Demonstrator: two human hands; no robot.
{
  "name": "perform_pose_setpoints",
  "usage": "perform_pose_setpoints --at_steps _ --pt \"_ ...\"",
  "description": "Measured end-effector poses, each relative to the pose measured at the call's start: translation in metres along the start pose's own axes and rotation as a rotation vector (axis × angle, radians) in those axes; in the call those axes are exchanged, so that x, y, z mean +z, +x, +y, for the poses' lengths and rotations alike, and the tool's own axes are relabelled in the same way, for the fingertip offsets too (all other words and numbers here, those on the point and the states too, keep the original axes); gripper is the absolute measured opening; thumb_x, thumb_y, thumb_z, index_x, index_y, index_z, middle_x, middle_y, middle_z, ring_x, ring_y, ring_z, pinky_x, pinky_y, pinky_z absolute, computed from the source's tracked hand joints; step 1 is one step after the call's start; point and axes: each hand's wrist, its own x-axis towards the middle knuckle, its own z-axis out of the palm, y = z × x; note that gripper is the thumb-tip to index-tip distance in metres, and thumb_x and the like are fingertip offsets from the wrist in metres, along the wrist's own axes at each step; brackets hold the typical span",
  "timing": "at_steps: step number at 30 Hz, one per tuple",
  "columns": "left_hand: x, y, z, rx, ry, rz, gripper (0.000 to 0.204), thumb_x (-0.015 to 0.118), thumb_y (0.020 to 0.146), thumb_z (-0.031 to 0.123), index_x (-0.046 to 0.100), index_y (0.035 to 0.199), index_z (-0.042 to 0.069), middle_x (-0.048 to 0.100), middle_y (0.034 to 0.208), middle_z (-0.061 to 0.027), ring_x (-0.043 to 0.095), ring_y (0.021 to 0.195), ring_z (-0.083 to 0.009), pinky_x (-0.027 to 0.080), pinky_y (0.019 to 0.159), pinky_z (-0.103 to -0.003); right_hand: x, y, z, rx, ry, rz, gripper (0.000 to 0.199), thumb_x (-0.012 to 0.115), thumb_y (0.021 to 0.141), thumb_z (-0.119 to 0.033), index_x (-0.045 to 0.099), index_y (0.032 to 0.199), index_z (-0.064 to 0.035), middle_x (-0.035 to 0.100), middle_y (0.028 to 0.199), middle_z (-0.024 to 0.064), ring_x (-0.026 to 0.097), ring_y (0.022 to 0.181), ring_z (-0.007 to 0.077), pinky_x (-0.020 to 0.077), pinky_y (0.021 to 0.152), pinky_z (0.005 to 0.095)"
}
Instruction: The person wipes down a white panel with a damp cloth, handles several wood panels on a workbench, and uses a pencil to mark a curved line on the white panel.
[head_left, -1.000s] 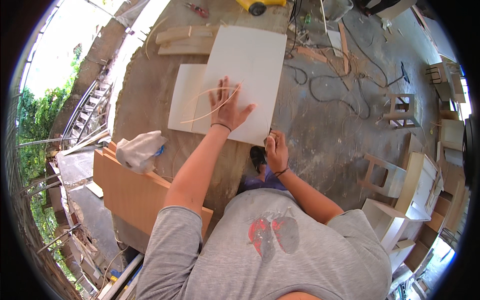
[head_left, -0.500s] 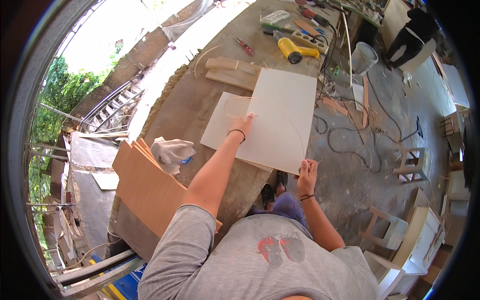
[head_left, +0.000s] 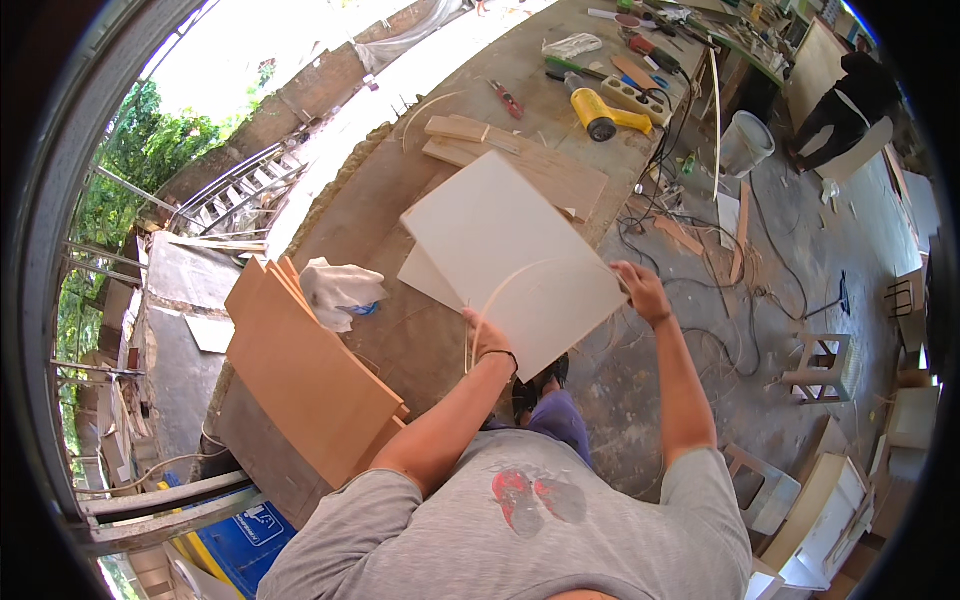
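A white rectangular board (head_left: pixel 500 220) is tilted diagonally over the workbench, its near corner past the bench edge. My left hand (head_left: pixel 487 337) grips its near left edge, fingers partly hidden. My right hand (head_left: pixel 643 290) pinches the right corner, thumb on top. A thin pale strip (head_left: pixel 498 286) curves up from beside my left hand and across the board's face; whether the hand also holds it I cannot tell. Beneath, a second white board (head_left: pixel 428 278) shows only at its left part.
Brown panels (head_left: pixel 310 375) are stacked on the left, beside a white cloth (head_left: pixel 340 287). Wooden pieces (head_left: pixel 470 135), red-handled pliers (head_left: pixel 507 99) and a yellow heat gun (head_left: pixel 600 112) lie farther up the bench. Right: cables, a stool (head_left: pixel 825 368), a bucket (head_left: pixel 746 143) and another person (head_left: pixel 850 100).
The white board has turned counterclockwise, exposing wooden pieces behind it. My left hand has moved from its upper left side to the near edge; my right hand has gone farther out and right.
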Motion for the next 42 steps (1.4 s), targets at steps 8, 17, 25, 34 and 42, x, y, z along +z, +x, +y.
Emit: perform_pose_setpoints --at_steps 8,17,25,34,42 --pt "-0.015 0.021 -0.015 0.164 0.449 0.191 0.058 0.035 0.095 0.051 0.06 0.114 0.003 0.067 0.103 -0.0154 0.067 0.085 -0.0304 0.055 0.076 -0.041 0.004 0.069 -0.007 0.049 -0.057 -0.101 0.042 0.053 0.094 -0.043 0.069 0.104 -0.006 0.063 0.082 0.0023 0.054 0.072 0.0101 0.0432 0.065 0.0267" --pt "-0.005 0.026 0.04 0.858 1.866 -0.421 0.049 0.049 0.089 0.049 0.055 0.122 0.013 0.055 0.122 -0.0172 0.053 0.109 -0.0361 0.041 0.092 -0.049 -0.008 0.102 0.023 0.044 -0.161 -0.115 0.042 0.052 0.094 -0.043 0.069 0.106 -0.0066 0.069 0.098 0.009 0.061 0.093 0.0181 0.0458 0.082 0.0317" --pt "0.018 0.062 0.032 1.256 1.984 -0.683 0.075 0.06 0.079 0.054 0.04 0.141 0.017 0.02 0.153 -0.0146 0.017 0.143 -0.0311 0.01 0.113 -0.055 -0.01 0.08 0.028 -0.061 -0.265 -0.078 0.049 0.045 0.094 -0.048 0.063 0.113 -0.0066 0.066 0.104 0.0161 0.062 0.097 0.0267 0.0458 0.084 0.0364" --pt "0.022 0.059 0.034 1.275 1.979 -0.645 0.075 0.054 0.081 0.06 0.04 0.141 0.019 0.019 0.154 -0.0119 0.017 0.143 -0.0275 0.01 0.114 -0.054 0.044 0.055 0.035 -0.104 -0.061 0.688 0.035 0.045 0.096 -0.038 0.059 0.107 -0.0081 0.061 0.084 0.0119 0.06 0.077 0.0273 0.0457 0.07 0.035" --pt "0.02 0.062 0.034 1.291 1.943 -0.64 0.074 0.054 0.081 0.06 0.041 0.141 0.019 0.02 0.154 -0.0117 0.017 0.143 -0.0268 0.01 0.114 -0.054 0.067 0.04 0.018 -0.017 -0.065 0.827 0.031 0.046 0.098 -0.032 0.058 0.108 -0.0055 0.061 0.089 0.0097 0.057 0.08 0.023 0.0454 0.076 0.0311"
